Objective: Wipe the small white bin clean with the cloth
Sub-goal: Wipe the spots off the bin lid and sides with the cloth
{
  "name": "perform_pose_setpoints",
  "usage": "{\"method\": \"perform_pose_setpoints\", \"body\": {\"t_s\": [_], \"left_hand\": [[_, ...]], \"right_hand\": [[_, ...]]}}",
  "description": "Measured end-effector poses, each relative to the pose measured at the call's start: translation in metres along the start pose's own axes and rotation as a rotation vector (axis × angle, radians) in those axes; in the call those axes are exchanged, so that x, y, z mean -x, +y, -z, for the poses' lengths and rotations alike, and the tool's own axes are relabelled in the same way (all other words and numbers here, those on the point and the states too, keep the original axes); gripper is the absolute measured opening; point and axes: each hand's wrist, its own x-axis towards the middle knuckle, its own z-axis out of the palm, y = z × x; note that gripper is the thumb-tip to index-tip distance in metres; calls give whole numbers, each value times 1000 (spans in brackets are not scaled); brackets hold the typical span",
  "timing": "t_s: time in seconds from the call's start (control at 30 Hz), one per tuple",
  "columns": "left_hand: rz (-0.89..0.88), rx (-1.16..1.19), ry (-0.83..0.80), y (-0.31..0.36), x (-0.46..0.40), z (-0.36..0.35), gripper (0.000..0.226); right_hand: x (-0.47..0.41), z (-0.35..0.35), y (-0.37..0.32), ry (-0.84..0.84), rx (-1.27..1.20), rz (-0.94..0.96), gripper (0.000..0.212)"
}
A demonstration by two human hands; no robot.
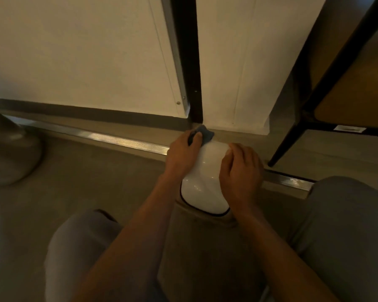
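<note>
One white bin [205, 182]. One blue cloth [204, 132]. Two hands: left hand [182, 156] on cloth, right hand [241, 171] on bin. Two knees in grey trousers [79, 247]. One black furniture leg [286, 142] (far right). One grey rounded object [9, 153], blurred, unidentifiable.

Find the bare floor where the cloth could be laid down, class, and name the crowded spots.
Free: the floor left of the left hand, between the metal floor strip and the grey rounded object. Crowded: around the white bin, where both hands, the blue cloth, the knees and the black table leg close in.
</note>
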Motion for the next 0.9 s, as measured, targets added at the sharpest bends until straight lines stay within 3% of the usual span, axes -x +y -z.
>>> {"method": "perform_pose_setpoints", "body": {"t_s": [0.13,0.2,0.27,0.3,0.47,0.6,0.73,0.9], "left_hand": [[-64,-15,45,5,3,-7,38],[-96,1,-23,7,1,0,42],[164,34,216,-17,21,1,44],[157,69,213,-20,21,5,45],[100,188,196,-17,48,3,39],[150,207,353,-24,114,-19,36],[188,153,491,-32,137,-41,49],[298,92,365,-8,82,-8,51]], "right_hand": [[-4,10,-8,-6,84,-56,38],[-9,22,-12,-48,110,-33,38],[-29,9,-4,-368,120,252,36],[-33,12,-2,-385,165,264,35],[-50,9,-3,-380,172,252,33],[-47,7,1,-367,107,187,30],[-47,7,4,-342,39,235,30],[-43,8,6,-341,-2,341,38]]}}
